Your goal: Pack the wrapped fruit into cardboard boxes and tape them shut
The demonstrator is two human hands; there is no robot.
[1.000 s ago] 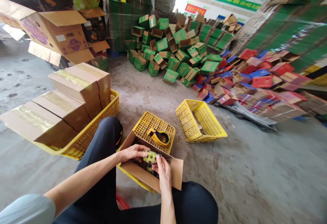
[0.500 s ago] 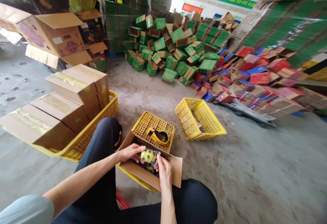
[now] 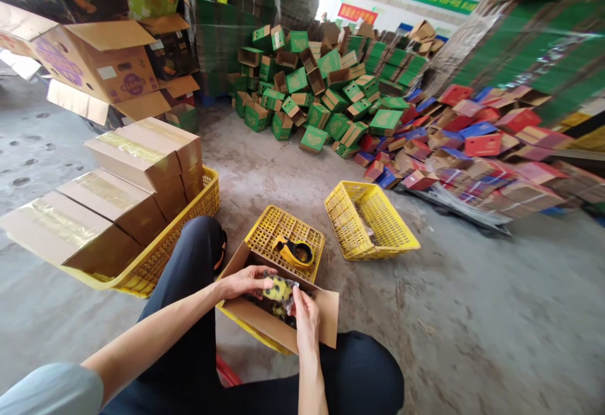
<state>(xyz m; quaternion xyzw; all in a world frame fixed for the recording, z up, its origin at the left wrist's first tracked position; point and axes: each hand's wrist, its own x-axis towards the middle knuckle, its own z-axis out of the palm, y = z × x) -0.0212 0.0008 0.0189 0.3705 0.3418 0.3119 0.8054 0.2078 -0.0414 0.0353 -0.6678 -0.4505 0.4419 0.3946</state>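
Over an open cardboard box (image 3: 269,323) I hold a plastic-wrapped yellow item with dark spots (image 3: 278,288); its exact kind is unclear. My left hand (image 3: 244,281) is closed on its left end, thumb on top. At the right end, my right hand (image 3: 305,314) pinches the clear wrap between thumb and fingers. Below, inside the box, lie more dark and yellow wrapped items (image 3: 282,311), partly hidden by my hands. A yellow tape dispenser (image 3: 295,252) lies just beyond the box, on an upturned yellow crate (image 3: 265,216).
To my left, a yellow crate (image 3: 155,270) carries several taped cartons (image 3: 111,197). Another yellow crate (image 3: 392,232) stands tilted at the front right. Piles of green boxes (image 3: 314,139) and red and blue boxes (image 3: 482,145) cover the floor behind. Opened cartons (image 3: 101,71) are stacked at the left.
My left thumb and fingers have slid a little to the right over the wrapped item, covering more of it. My right hand keeps its pinch at the wrap's end.
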